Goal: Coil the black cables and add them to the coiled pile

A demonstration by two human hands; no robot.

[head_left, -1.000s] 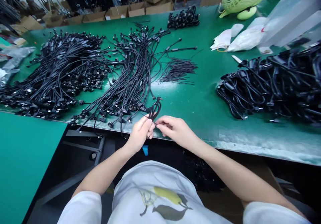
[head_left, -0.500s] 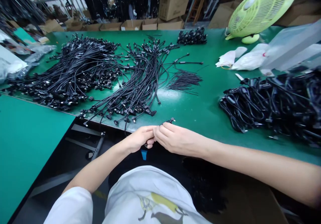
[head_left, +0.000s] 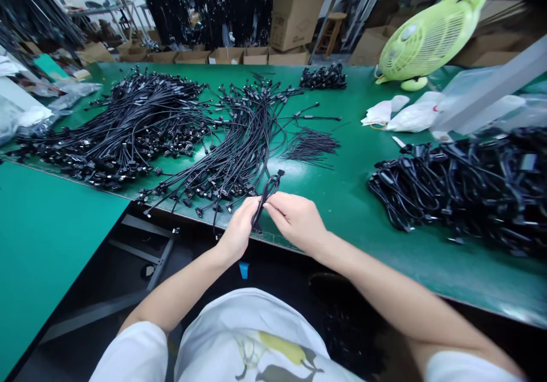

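A black cable (head_left: 270, 187), folded into a narrow looped bundle, is held between both hands just above the table's front edge. My left hand (head_left: 240, 227) grips its lower part from the left. From the right, the fingers of my right hand (head_left: 294, 216) pinch at the bundle's middle, beside the left fingertips. One connector points up and away from me at the bundle's far end. Beyond the hands lies a loose heap of black cables (head_left: 243, 142) with connectors. To its right is a small pile of short black ties (head_left: 311, 145).
A larger cable heap (head_left: 141, 120) covers the left of the green table (head_left: 337, 199). Bundled cables (head_left: 465, 182) are piled on the right. Behind stand a green fan (head_left: 427, 40), white plastic bags (head_left: 412, 114) and another small cable pile (head_left: 323, 77).
Both hands have moved up and forward over the table edge. The cable bundle, mostly hidden by the fingers before, now stands out lengthwise between them. My view has tilted slightly upward.
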